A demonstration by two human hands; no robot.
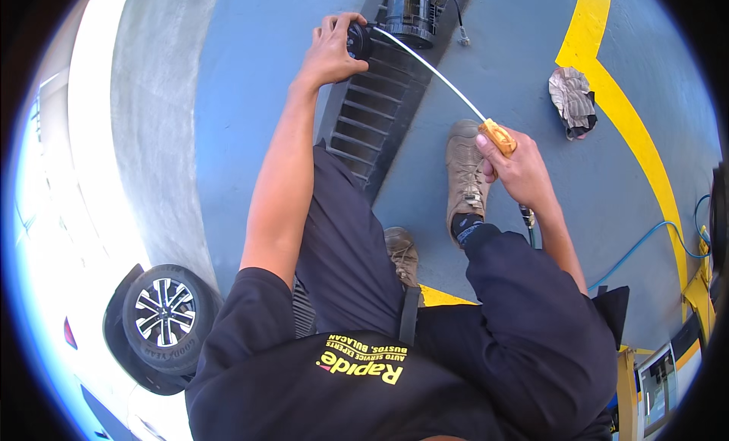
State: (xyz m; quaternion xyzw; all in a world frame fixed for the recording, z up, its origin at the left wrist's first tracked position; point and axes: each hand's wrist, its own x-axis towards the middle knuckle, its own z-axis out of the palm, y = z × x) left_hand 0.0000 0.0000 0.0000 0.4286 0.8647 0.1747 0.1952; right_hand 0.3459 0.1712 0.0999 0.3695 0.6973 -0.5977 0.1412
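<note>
My left hand (332, 52) is closed around the edge of a round black part (357, 42), holding it over the drain grate. Part of it is hidden behind my fingers. In my right hand (520, 168) is an air blow gun (498, 137) with an orange-yellow body and a long thin pale nozzle. The nozzle slants up and left, its tip beside the round part. Below my right wrist a hose fitting (527, 215) shows. A dark cylindrical housing (410, 17) with a short black cable stands on the grate, just right of the round part.
A slatted metal drain grate (364, 118) runs across the blue-grey floor. Crumpled paper (572, 101) lies near a yellow floor line (642, 130). A white vehicle with a wheel (165, 316) stands at left. A blue hose (630, 247) curves at right. My shoe (463, 171) is below the nozzle.
</note>
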